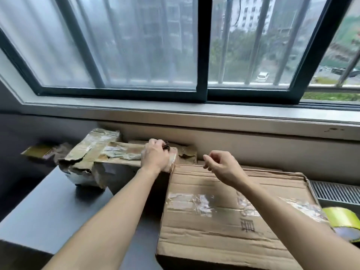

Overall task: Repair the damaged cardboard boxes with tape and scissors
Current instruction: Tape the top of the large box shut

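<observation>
- The window (175,45) is filling the upper part of the view, with its sill (194,112) running across just above the work area.
- The dark table (48,207) is carrying the boxes and is lying below the sill.
- The large cardboard box (224,230) is sitting closed on the right side of the table, top face up. A strip of clear tape (191,201) is running across that top face. What the box contains cannot be told.
- The torn cardboard box (93,158) is lying behind and to the left of the large box, near the wall. It is crumpled, ripped at its left end and wrapped in old tape. Its contents are not showing.
- The left hand (155,156) is resting on the right end of the torn box, with fingers curled around a small dark object (166,147). The object is too small and too blurred to identify.
- The right hand (222,164) is hovering above the far edge of the large box, touching neither box. Its fingers are loosely curled, with thumb and forefinger drawn close together. Whether anything is pinched between them cannot be told.
- The yellow tape roll (342,219) is lying at the right edge of the view, just beside the large box and partly cut off by the frame.
- A small flat item (39,152) is lying at the far left of the table, blurred.
</observation>
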Available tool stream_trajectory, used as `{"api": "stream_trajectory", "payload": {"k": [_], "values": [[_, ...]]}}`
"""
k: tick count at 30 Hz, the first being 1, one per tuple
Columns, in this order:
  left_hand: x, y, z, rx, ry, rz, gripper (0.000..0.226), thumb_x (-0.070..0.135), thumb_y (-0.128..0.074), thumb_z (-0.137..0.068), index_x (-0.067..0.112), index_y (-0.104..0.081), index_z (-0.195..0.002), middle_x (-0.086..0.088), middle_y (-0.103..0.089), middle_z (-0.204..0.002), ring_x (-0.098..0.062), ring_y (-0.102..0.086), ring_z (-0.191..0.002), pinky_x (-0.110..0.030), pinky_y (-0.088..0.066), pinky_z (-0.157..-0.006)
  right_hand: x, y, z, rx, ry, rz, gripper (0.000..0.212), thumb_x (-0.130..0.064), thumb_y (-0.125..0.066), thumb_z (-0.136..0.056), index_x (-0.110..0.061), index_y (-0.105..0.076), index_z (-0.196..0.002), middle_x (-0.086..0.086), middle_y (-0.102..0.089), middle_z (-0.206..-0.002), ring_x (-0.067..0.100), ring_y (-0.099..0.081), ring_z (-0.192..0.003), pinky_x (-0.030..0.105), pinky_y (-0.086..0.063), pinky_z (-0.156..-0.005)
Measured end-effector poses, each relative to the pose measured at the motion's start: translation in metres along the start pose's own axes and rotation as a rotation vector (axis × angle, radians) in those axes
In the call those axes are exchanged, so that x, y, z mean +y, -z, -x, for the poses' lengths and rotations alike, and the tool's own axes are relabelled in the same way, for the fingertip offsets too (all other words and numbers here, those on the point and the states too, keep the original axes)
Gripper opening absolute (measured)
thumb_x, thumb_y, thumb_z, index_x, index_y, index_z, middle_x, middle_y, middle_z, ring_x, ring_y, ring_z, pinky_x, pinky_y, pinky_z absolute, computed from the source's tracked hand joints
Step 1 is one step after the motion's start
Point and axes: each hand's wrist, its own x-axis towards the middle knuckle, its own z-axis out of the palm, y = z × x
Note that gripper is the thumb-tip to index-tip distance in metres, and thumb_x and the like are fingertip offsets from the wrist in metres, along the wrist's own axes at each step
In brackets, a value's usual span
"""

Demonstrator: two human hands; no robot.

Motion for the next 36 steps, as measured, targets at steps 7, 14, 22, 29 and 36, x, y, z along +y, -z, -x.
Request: {"api": "stream_trajectory", "payload": {"k": [7, 14, 22, 29, 36], "values": [[-0.031, -0.008, -0.036, -0.163, 0.014, -0.138, 0.038, 0.033, -0.069, -0.087, 0.023, -0.052, -0.12, -0.008, -0.044, -0.128, -0.029, -0.04, -0.126, -0.044, -0.034, -0.102, -0.014, -0.016, -0.009, 0.035, -0.065, 0.04, 0.036, -0.029, -0.058, -0.098, -0.018, -0.064, -0.065, -0.012, -0.068, -0.062, 0.012, -0.063, -0.063, 0.027, -0.049, -0.065], [-0.032, 0.004, -0.045, -0.204, -0.297, 0.035, 0.028, 0.009, -0.069, -0.088, 0.016, -0.049, -0.105, -0.006, -0.056, -0.108, -0.028, -0.054, -0.105, -0.035, -0.041, -0.089, -0.026, -0.017, -0.009, 0.061, -0.097, 0.05, 0.035, -0.033, -0.057, -0.097, -0.014, -0.065, -0.068, 0.006, -0.073, -0.074, 0.025, -0.067, -0.073, 0.037, -0.055, -0.073], [0.072, 0.018, -0.018, -0.514, -0.734, 0.269, 0.043, 0.006, -0.069, -0.088, 0.028, -0.041, -0.112, 0.006, -0.06, -0.099, -0.013, -0.06, -0.088, -0.025, -0.047, -0.082, -0.035, 0.018, 0.002, 0.338, -0.059, -0.084, 0.021, -0.027, -0.053, -0.102, -0.013, -0.066, -0.111, 0.005, -0.063, -0.093, 0.011, -0.058, -0.085, 0.021, -0.045, -0.078], [0.159, -0.013, 0.013, -0.623, -0.991, 0.182, 0.024, 0.011, -0.078, -0.083, 0.028, -0.07, -0.098, 0.012, -0.07, -0.09, -0.013, -0.066, -0.088, -0.036, -0.055, -0.084, 0.008, 0.073, 0.056, 0.304, -0.329, -0.338, 0.015, -0.015, -0.05, -0.102, -0.008, -0.063, -0.101, 0.013, -0.065, -0.088, 0.02, -0.061, -0.069, 0.029, -0.049, -0.051], [0.258, -0.034, 0.073, -0.51, -1.386, 0.06, 0.033, 0.008, -0.073, -0.084, 0.025, -0.06, -0.109, 0.008, -0.068, -0.096, -0.019, -0.062, -0.093, -0.036, -0.049, -0.085, 0.041, 0.148, 0.129, 0.061, -0.425, -0.918, 0.018, -0.004, -0.046, -0.103, -0.004, -0.064, -0.103, 0.017, -0.066, -0.086, 0.026, -0.068, -0.071, 0.032, -0.061, -0.067]]}}
